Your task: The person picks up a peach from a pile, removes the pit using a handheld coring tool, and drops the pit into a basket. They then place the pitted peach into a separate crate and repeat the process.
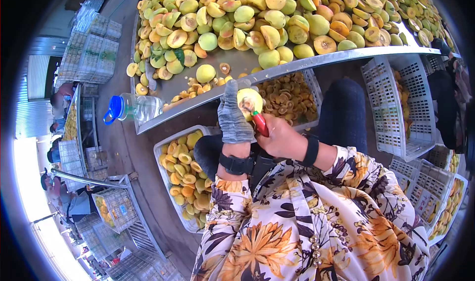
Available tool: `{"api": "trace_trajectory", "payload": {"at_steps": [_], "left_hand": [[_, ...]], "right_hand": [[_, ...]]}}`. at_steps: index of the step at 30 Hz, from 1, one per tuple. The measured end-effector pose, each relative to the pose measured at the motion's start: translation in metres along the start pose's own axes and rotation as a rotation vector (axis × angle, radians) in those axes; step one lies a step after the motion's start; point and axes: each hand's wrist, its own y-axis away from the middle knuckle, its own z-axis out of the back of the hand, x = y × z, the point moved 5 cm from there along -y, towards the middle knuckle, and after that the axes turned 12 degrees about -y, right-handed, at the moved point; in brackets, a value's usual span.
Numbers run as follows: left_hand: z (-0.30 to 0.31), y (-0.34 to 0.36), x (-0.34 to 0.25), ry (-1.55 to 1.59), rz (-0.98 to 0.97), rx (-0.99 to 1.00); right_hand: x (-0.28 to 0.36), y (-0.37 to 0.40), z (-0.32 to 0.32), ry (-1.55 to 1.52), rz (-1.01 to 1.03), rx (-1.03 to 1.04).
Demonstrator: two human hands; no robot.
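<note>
My left hand (pixel 233 115), in a grey knitted glove, is closed around a yellow peach half (pixel 250 101) with its cut face turned up toward me. The middle of that face is brown and rough. Bare and closed, my right hand (pixel 278 136) grips a red-handled knife (pixel 260 124). Its working end meets the peach at the brown centre, and I cannot make out the blade's shape. Both hands are just over the front edge of the metal table (pixel 198 101). A whole-looking yellow peach (pixel 206 73) lies on the table beyond my left hand.
Halved peaches (pixel 237 21) are heaped across the table. A crate of peach halves (pixel 184 174) stands by my left leg; a crate of brown pits (pixel 289 100) sits under the table. A blue-capped jug (pixel 141 108) is at the left corner; a white crate (pixel 398 108) is at right.
</note>
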Motion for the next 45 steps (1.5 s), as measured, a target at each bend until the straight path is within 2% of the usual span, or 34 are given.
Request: {"api": "trace_trajectory", "payload": {"at_steps": [1, 3, 8, 10, 11, 14, 17, 18, 22, 24, 25, 27, 28, 30, 31, 33, 34, 36, 37, 39, 41, 43, 45], "left_hand": [[0.002, -0.003, -0.001, 0.0, 0.002, 0.004], [0.001, -0.006, 0.003, -0.024, 0.072, 0.172], [0.007, -0.002, 0.001, -0.12, -0.072, 0.049], [0.004, 0.003, -0.007, -0.135, -0.198, 0.07], [0.006, 0.002, -0.007, -0.135, -0.199, 0.069], [0.002, -0.007, -0.002, -0.034, -0.012, 0.38], [-0.001, -0.006, -0.017, -0.168, -0.072, 0.488], [-0.005, -0.001, -0.021, -0.054, 0.04, 0.49], [-0.002, -0.006, -0.016, -0.117, 0.156, 0.497], [0.001, -0.001, -0.013, -0.193, 0.055, 0.296], [-0.002, 0.001, -0.009, -0.193, 0.055, 0.297], [0.001, 0.006, -0.018, -0.269, -0.273, 0.115], [-0.001, 0.007, -0.019, -0.253, -0.371, 0.076], [-0.001, 0.006, -0.021, -0.296, -0.412, 0.062], [0.001, 0.007, -0.022, -0.338, -0.455, 0.043], [0.008, 0.002, -0.022, -0.366, -0.43, 0.07], [0.009, 0.0, -0.016, -0.346, -0.274, 0.163], [0.011, -0.007, -0.005, -0.226, 0.039, 0.337], [0.016, -0.005, -0.005, -0.225, 0.044, 0.33], [0.017, -0.002, -0.003, -0.143, 0.192, 0.387], [0.022, -0.003, -0.003, -0.132, 0.185, 0.428], [0.023, -0.002, -0.011, -0.31, -0.028, 0.374], [0.024, 0.003, -0.016, -0.35, -0.089, 0.318]], "right_hand": [[-0.004, 0.001, 0.001, 0.002, 0.0, -0.004], [-0.006, 0.003, 0.002, 0.173, 0.03, -0.025], [-0.001, -0.001, 0.003, 0.115, 0.13, 0.02], [0.0, 0.0, -0.003, -0.377, -0.437, 0.27], [-0.001, -0.002, -0.002, -0.377, -0.438, 0.272], [-0.009, -0.007, 0.009, -0.19, -0.323, 0.286], [0.009, -0.011, 0.014, -0.164, -0.369, 0.32], [0.012, -0.01, 0.011, -0.155, -0.379, 0.373], [0.004, -0.01, 0.007, -0.21, -0.368, 0.363], [0.007, -0.008, 0.01, -0.117, -0.325, 0.342], [0.012, -0.009, 0.012, -0.117, -0.325, 0.34], [0.014, -0.007, 0.013, -0.064, -0.417, 0.372], [0.012, -0.004, 0.01, -0.069, -0.423, 0.37], [0.011, 0.001, 0.002, -0.354, -0.557, 0.394], [0.009, 0.002, -0.002, -0.354, -0.56, 0.395], [-0.002, 0.004, -0.01, -0.567, -0.601, 0.31], [-0.007, 0.006, -0.013, -0.569, -0.602, 0.31], [-0.013, 0.006, -0.014, -0.285, -0.412, 0.287], [-0.022, 0.008, -0.019, -0.288, -0.419, 0.292], [-0.013, 0.0, -0.017, 0.104, -0.026, 0.158], [-0.008, 0.0, -0.014, 0.106, -0.1, 0.192], [-0.009, -0.001, -0.011, 0.105, -0.178, 0.22], [-0.004, -0.005, -0.005, 0.17, -0.013, 0.235]]}}
